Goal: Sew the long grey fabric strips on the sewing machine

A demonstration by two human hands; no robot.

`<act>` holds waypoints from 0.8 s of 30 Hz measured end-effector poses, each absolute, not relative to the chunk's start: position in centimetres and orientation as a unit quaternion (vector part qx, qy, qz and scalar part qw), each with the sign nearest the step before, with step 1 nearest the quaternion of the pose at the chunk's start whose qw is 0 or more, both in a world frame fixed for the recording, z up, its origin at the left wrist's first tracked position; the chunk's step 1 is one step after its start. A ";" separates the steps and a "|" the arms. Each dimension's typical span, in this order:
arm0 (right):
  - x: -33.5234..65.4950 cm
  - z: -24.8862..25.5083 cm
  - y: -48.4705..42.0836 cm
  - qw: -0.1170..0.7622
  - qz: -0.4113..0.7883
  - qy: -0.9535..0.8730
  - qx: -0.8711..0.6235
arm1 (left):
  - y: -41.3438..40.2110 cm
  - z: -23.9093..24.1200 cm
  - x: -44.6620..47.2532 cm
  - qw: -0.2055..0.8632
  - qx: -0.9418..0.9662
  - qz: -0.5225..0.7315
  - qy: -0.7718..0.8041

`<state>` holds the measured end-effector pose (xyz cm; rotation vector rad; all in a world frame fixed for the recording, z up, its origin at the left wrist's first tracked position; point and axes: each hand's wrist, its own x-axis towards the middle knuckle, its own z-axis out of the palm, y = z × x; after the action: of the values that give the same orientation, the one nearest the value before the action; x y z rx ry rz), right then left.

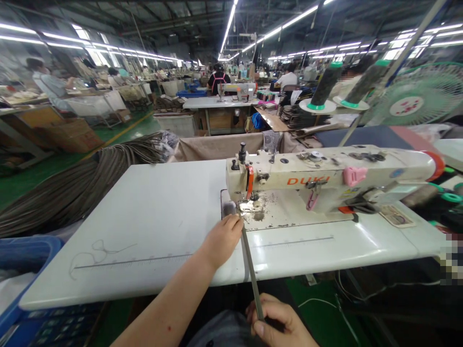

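Observation:
A narrow grey strip [250, 264] runs from the needle area of the white sewing machine [325, 176] over the table's front edge down toward my lap. My left hand [221, 239] rests on the white table [144, 226] just left of the presser foot, fingers curled onto the strip's upper end. Below the table edge, my right hand [278, 324] is closed around the strip's lower end.
A large bundle of grey strips [79, 185] lies off the table's left side above a blue crate [25, 255]. Two thread cones [325, 86] and a fan [421, 99] stand behind the machine. Other people work at tables further back.

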<state>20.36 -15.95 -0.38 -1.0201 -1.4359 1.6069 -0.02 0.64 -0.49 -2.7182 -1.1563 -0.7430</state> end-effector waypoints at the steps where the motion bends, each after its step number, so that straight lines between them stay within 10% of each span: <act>1: 20.2 -0.3 -15.8 0.376 0.626 -0.547 -0.410 | 0.6 -0.4 0.0 0.050 -0.894 -0.244 -0.373; 24: 18.3 -0.1 -16.3 0.435 0.709 -0.369 -0.415 | 1.1 -2.8 -1.5 0.203 -0.910 -0.234 -0.275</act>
<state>18.29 -16.32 -0.13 -1.0323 -0.9187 1.7656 -1.47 1.14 -2.82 -2.5402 -0.7669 -0.6520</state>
